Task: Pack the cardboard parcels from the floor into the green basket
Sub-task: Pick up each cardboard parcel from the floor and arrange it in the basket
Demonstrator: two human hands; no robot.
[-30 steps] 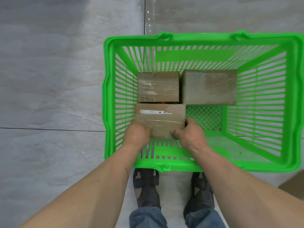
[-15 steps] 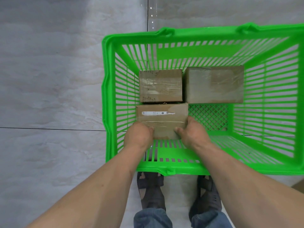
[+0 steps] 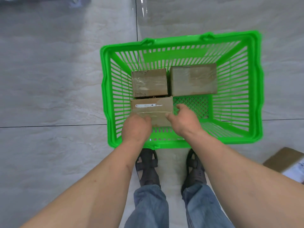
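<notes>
Cardboard parcel between both hands' fingers.

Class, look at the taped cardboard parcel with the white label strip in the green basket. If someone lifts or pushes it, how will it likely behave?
The brown taped cardboard parcel with the white label strip looks boxy with flat faces, so it should probably slide rather than roll. Its straight edges suggest it stays stiff when gripped. The glossy tape across its top may be slightly slippery. Its weight cannot be judged.

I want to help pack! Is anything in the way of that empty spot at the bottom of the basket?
Nothing visible blocks it. The bare mesh floor of the green basket lies open beside the labelled parcel, in front of the large parcel. The right hand hovers at its edge.
</notes>
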